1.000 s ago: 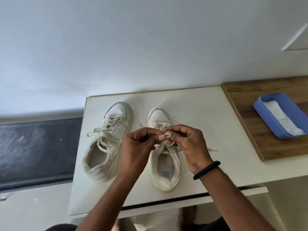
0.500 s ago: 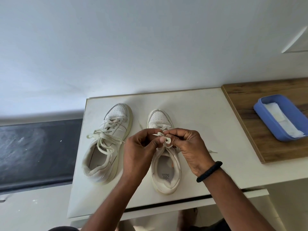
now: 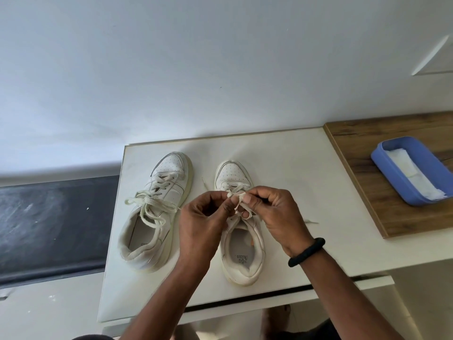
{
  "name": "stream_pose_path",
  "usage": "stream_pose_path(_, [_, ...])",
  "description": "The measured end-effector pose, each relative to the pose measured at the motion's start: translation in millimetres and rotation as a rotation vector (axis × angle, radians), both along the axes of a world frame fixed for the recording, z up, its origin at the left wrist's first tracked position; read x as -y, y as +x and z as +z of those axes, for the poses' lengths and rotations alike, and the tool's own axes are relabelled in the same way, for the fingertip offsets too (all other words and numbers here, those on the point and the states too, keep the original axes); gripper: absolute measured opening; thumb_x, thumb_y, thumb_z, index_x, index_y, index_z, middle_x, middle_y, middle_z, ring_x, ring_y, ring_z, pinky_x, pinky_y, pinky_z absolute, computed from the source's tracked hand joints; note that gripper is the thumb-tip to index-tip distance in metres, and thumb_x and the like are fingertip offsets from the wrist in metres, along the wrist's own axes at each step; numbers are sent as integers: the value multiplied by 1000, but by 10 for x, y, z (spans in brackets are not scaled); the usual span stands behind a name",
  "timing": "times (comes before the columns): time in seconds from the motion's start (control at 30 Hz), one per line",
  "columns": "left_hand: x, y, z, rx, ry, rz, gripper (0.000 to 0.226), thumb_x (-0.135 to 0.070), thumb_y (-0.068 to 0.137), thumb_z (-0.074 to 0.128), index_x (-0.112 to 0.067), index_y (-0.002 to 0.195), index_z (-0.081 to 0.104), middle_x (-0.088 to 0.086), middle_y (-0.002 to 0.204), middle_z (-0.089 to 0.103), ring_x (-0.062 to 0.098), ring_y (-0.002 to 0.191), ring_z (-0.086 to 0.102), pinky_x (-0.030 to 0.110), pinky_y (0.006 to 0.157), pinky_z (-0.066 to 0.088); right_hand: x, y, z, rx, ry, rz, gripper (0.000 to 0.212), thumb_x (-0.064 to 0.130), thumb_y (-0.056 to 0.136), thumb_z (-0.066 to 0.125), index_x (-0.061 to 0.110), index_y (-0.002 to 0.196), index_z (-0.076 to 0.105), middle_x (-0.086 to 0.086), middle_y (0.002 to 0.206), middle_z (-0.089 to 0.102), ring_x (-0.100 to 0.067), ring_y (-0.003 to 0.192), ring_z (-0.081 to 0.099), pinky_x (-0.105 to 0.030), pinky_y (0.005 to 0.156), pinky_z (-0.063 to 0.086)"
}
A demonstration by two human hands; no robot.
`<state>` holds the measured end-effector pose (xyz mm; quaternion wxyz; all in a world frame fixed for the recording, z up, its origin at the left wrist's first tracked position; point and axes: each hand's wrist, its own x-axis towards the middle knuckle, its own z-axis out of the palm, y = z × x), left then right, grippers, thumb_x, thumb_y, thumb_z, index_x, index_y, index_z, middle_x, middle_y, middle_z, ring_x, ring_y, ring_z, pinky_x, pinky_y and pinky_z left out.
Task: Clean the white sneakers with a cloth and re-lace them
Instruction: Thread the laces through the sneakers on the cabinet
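White laminate forms the desk (image 3: 282, 155) top, on which two white perforated-toe leather sneakers are set side by side, toes toward the back edge. The left sneaker (image 3: 157, 217) lies tilted near the left edge, its cream tied laces (image 3: 149, 201) spilling over its side. The right sneaker (image 3: 242, 253) stands upright at the middle, heel near the front edge. Over its tongue a flat cream lace (image 3: 236, 196) is pinched by both hands. The left hand (image 3: 201, 224) holds it between curled thumb and fingers. The right hand (image 3: 277, 214), with a black band (image 3: 307, 251) at the wrist, grips a loop of it. The upper eyelets are hidden by the hands. One lace tip (image 3: 311, 222) is seen on the desk beside the right hand. At the right edge a brown wooden board (image 3: 367, 187) carries a blue rectangular plastic tray (image 3: 392, 182) with a folded white cloth (image 3: 414, 175) inside. A dark printed logo (image 3: 242, 257) is seen on the right sneaker's insole; it cannot be read.
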<state>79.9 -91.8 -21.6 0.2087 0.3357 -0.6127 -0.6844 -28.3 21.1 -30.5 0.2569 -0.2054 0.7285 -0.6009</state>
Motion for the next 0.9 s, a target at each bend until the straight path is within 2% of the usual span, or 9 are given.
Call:
stream_pose_path(0.1, [-9, -5, -15, 5, -23, -15, 12, -26, 83, 81, -16, 88, 77, 3, 74, 77, 12, 69, 71, 25, 63, 55, 35, 34, 14, 22, -5, -40, 10, 13, 94, 68, 11, 91, 77, -4, 83, 78, -18, 80, 75, -29, 75, 60])
stream_pose_path(0.2, [-13, 1, -40, -9, -22, -25, 8, -25, 84, 81, -18, 87, 77, 5, 77, 77, 17, 72, 72, 32, 68, 57, 60, 66, 51, 28, -28, -97, 1, 8, 91, 70, 8, 92, 71, -9, 81, 77, -22, 70, 74, -23, 63, 58])
stream_pose_path(0.27, [-7, 0, -51, -14, -29, -26, 7, -24, 84, 80, -18, 86, 77, 5, 77, 76, 15, 72, 70, 31, 68, 56, 70, 72, 58, 3, -20, -72, 2, 6, 92, 69, 7, 92, 71, -9, 81, 76, -20, 66, 72, -22, 60, 57])
stream_pose_path(0.4, [-8, 7, -66, 4, -76, -17, 7, -24, 86, 79, -19, 86, 75, 3, 74, 75, 10, 68, 68, 23, 62, 53, 42, 37, 59, -73, 22, 20, 10, 5, 92, 68, 10, 92, 77, -2, 77, 75, -10, 62, 68, -25, 64, 57])
stream_pose_path(0.6, [-9, 11, -69, 66, -201, 43, 9, -30, 85, 79, -25, 89, 72, 4, 80, 75, 14, 61, 70, 39, 61, 57, 22, 16, 20, -192, 87, 111, 12, 14, 86, 74, 19, 97, 77, 5, 89, 77, -12, 81, 74, -36, 77, 62])
stream_pose_path(0.7, [-34, 16, -71, 59, -330, 46, 7, -29, 88, 77, -26, 91, 72, -2, 76, 75, 17, 62, 70, 39, 58, 57, 52, 51, -14, -294, 77, 62, 10, 13, 85, 73, 18, 93, 77, 8, 90, 74, -10, 81, 71, -34, 75, 61])
stream_pose_path(0.83, [-65, 7, -69, 50, -369, 59, 7, -28, 89, 76, -24, 91, 72, -5, 79, 75, 12, 63, 72, 30, 54, 55, 73, 82, -15, -559, 118, 78, 11, 8, 90, 67, 12, 96, 76, 5, 90, 65, -8, 85, 67, -20, 75, 56])
stream_pose_path(0.9, [-69, 5, -74, 49, -389, 61, 7, -28, 90, 76, -22, 92, 72, -7, 82, 75, 10, 65, 72, 25, 54, 54, 82, 91, -10, -651, 168, 91, 11, 7, 92, 65, 12, 96, 73, 4, 90, 60, -11, 83, 65, -21, 74, 55])
